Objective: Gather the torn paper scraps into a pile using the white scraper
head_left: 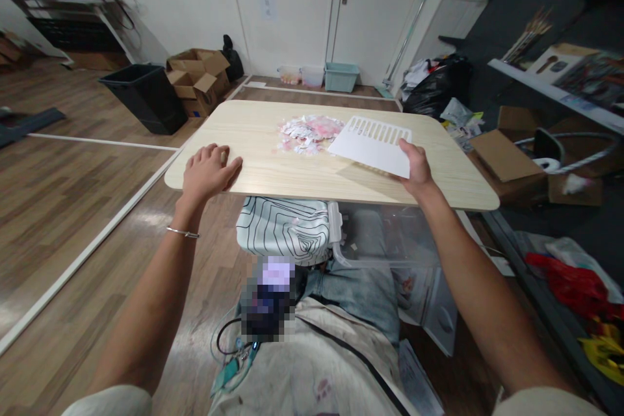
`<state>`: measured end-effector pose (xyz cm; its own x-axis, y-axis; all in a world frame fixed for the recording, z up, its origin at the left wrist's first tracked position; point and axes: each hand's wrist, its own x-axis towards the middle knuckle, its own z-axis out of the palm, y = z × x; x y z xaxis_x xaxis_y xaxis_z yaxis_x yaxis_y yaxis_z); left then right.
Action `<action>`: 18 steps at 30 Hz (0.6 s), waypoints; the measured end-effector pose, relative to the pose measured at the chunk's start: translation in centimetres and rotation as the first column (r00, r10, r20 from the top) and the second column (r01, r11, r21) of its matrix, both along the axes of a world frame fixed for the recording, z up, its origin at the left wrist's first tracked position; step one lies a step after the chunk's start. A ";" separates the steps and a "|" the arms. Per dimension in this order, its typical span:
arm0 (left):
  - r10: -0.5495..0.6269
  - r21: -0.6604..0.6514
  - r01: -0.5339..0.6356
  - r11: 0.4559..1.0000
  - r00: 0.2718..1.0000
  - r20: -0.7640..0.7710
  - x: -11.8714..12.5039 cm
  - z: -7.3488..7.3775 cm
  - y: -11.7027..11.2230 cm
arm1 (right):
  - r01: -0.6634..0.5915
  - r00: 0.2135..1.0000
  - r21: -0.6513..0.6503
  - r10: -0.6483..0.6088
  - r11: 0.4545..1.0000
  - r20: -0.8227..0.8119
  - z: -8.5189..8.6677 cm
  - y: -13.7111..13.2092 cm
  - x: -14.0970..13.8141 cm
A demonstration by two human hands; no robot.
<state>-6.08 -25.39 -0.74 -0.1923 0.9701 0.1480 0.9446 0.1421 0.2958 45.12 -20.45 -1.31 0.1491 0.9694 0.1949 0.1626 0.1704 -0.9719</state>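
Note:
My right hand (416, 166) grips the near right corner of a thin white sheet with a row of long slots (373, 146), tilted above the tabletop. Just left of that sheet lies a loose heap of pink and white scraps (312, 132), partly covered by the sheet's left edge in this view. On the left part of the pale wooden table (253, 172) rests my left hand (207, 172), fingers spread and nothing in them. A bracelet circles the left wrist.
Below the table's near edge are a patterned fabric item (285, 227) and a clear plastic bin (385, 234). A black trash bin (146, 97) and cardboard boxes (197, 78) stand beyond the left side. Another open carton (511, 149) sits at the right.

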 end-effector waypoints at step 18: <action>0.001 0.005 -0.001 1.000 1.000 0.000 0.0 0.0 0.0 | -0.063 0.998 -0.031 0.064 0.998 0.011 0.4 -0.9 -0.3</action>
<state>-6.09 -25.38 -0.73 -0.1931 0.9692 0.1528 0.9445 0.1414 0.2964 44.84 -21.32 -0.91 0.0848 0.9824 0.1665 0.1639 0.1510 -0.9748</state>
